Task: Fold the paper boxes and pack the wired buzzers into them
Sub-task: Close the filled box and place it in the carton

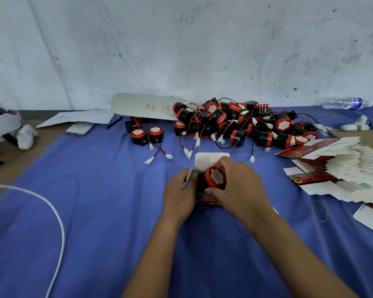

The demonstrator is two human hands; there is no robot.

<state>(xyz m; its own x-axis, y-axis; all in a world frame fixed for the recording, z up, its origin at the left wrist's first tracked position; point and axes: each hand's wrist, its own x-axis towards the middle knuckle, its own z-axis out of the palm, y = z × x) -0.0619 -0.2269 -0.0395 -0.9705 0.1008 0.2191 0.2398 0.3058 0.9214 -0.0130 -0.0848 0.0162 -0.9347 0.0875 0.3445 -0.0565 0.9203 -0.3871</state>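
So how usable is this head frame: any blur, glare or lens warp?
Head view: soft overall, dim bluish light; the buzzer in the right hand stays readable; no glare; wide-angle bending curves the white cable at left.

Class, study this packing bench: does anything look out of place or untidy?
Yes. The buzzer pile is a tangle of crossed wires, and a water bottle lies on its side by the wall.

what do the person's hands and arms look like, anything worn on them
Both forearms are bare, with no sleeves in view. The left hand and right hand wear no gloves, and no watch, ring or wristband shows on either. No markings are visible.
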